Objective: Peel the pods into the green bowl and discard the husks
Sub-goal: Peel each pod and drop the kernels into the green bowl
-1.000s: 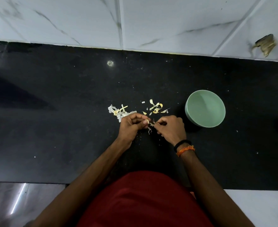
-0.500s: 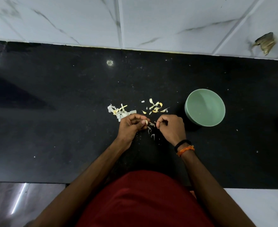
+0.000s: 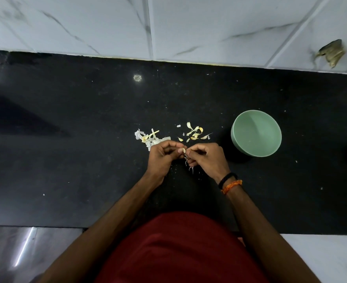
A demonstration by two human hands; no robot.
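Note:
My left hand (image 3: 162,158) pinches a small pale pod (image 3: 182,150) between thumb and fingertips over the black counter. My right hand (image 3: 207,158) meets it from the right, its fingertips closed on the pod's thin skin. Bits of husk (image 3: 190,168) lie on the counter under the two hands. A pile of white husks (image 3: 150,138) sits just behind my left hand, and several yellowish pods and scraps (image 3: 195,133) lie behind my right hand. The green bowl (image 3: 256,133) stands to the right of my right hand, apart from it; its inside looks bare.
The black counter (image 3: 76,139) runs left to right, backed by a white marbled tile wall (image 3: 189,27). A brownish damaged patch (image 3: 332,52) marks the wall at upper right. My red shirt (image 3: 178,250) fills the lower middle at the counter's near edge.
My right hand drew slightly away from the left half a second ago, and now the fingertips are together again at the pod. More small husk bits lie below the hands.

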